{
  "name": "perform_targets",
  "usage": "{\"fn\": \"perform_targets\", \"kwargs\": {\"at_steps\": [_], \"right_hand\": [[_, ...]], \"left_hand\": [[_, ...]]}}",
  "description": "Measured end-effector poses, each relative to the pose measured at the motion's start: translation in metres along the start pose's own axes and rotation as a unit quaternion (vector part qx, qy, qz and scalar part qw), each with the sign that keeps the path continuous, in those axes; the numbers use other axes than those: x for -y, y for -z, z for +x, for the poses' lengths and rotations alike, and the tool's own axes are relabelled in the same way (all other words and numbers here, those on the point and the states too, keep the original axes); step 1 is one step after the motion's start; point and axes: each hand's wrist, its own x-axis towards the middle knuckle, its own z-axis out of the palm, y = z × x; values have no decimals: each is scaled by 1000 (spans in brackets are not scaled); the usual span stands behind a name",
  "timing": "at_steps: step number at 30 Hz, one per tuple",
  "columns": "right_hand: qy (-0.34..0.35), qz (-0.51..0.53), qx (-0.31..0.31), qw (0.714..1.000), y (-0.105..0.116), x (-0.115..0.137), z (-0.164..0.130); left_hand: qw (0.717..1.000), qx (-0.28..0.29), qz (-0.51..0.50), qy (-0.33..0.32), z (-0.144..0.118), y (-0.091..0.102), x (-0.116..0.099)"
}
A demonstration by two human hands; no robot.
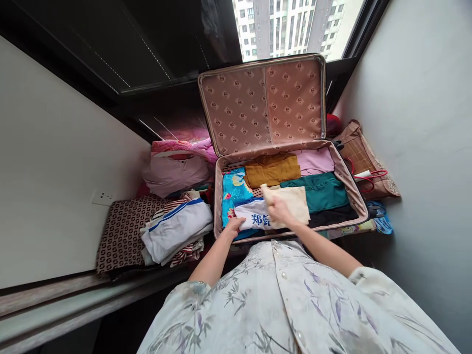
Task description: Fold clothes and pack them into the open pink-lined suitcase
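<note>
An open suitcase lies on a ledge, its patterned lid propped upright. Inside are folded clothes: a mustard piece, a pink one, a green one, a blue floral one and a white garment with blue characters. My left hand rests on the white garment at the case's near edge. My right hand grips a folded cream cloth lying over the middle of the case.
Left of the case sits a stack of folded clothes on a brown patterned cushion, with pink bedding behind. A woven bag stands at the right by the wall. A window is behind.
</note>
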Motion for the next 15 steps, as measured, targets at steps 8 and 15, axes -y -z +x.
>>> {"fn": "perform_targets", "kwargs": {"at_steps": [8,15], "right_hand": [[77,-77,58,992,-27,-20,11],[-59,-375,111,918,55,-130,-9]], "left_hand": [[976,159,-143,40,-7,13,2],[992,33,-124,-5,3,5,7]]}}
